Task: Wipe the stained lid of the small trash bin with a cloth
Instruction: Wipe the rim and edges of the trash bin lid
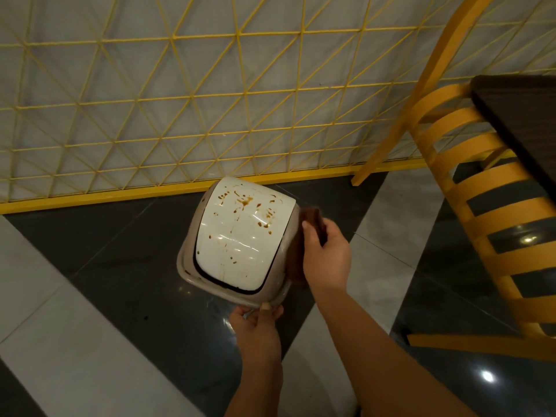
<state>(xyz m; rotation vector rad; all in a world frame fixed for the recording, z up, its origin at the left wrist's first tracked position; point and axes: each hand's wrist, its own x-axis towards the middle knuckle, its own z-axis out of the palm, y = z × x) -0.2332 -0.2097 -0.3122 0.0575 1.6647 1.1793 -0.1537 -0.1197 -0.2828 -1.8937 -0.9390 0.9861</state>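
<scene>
Dark and pale floor tiles (pixel 114 266) carry the small trash bin (pixel 192 257), standing near a yellow lattice partition (pixel 180 100). I note my left hand (pixel 255 325) gripping the bin's near rim, my right hand (pixel 326 254) clamped on a brown cloth (pixel 313 218) at the right edge of the lid (pixel 243 236). Brown stains look untouched, so wiping is only starting; next the cloth must sweep leftward across them.

Yellow lattice partition (pixel 180 94), glossy grey-and-white tiled floor (pixel 99 266), yellow slatted chair (pixel 469 188)

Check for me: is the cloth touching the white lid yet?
Apart. The head view shows the cloth in the right hand beside the bin's rim, off the white lid.
</scene>
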